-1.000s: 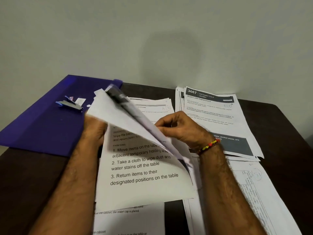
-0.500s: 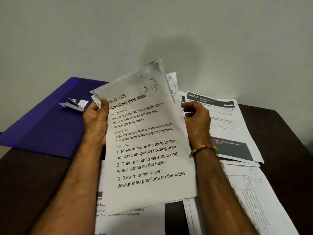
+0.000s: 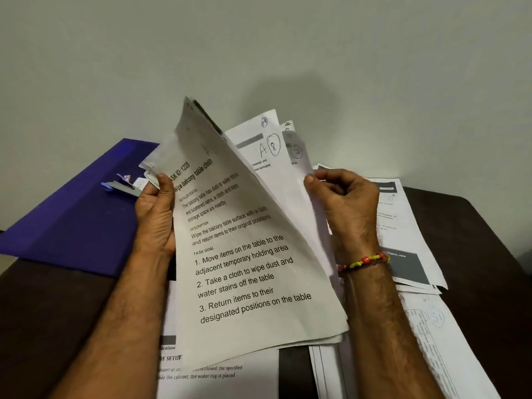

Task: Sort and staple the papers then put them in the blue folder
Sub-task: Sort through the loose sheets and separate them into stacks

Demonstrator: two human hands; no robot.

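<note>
- My left hand grips the left edge of a sheaf of printed pages, thumb lying across the front sheet headed "Wipe balcony table clean".
- I hold the sheaf raised above the dark table, its long axis running from near me up toward the wall, top edge leaning away.
- My right hand pinches the right edges of the rear pages, fanning them open; one shows "A 8".
- The blue folder lies flat at the left, a stapler resting on it.
- Loose paper stacks lie at the right.
</note>
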